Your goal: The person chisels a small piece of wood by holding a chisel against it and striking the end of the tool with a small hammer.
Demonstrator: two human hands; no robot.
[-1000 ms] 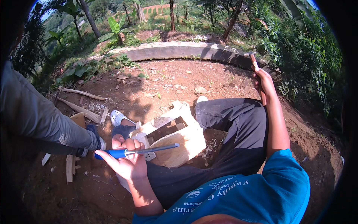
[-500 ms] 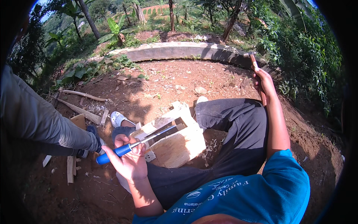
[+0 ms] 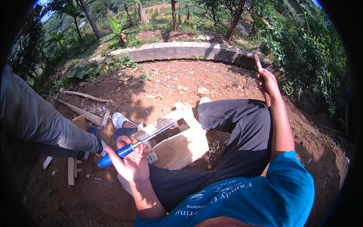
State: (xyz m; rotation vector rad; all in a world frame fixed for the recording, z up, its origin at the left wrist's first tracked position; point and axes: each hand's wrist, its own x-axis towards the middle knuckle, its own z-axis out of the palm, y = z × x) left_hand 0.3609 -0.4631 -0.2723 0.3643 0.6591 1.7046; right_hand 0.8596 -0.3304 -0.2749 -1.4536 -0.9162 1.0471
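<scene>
My left hand [image 3: 133, 165] is closed around a chisel [image 3: 115, 156] with a blue handle. Its long metal blade slants up to the right over a pale block of wood [image 3: 183, 150]. A dark opening shows in the wood below the blade; I cannot tell whether the tip touches anything. The wood lies on the ground between my legs. Out to the right, my right hand [image 3: 267, 81] grips a hammer [image 3: 257, 63] by its brown wooden handle, metal head upward, well apart from the chisel.
Another person's legs in grey trousers [image 3: 45, 121] stand close on the left. Wood strips [image 3: 85, 113] and offcuts [image 3: 72, 172] lie on the soil near them. Shavings [image 3: 214, 151] are scattered beside the block. A low concrete wall [image 3: 174, 52] curves across the back, with bushes [image 3: 302, 68] to the right.
The chisel's blade has turned slightly in my left hand, its tip rising a little and shifting left. My right hand and the hammer stay almost where they were.
</scene>
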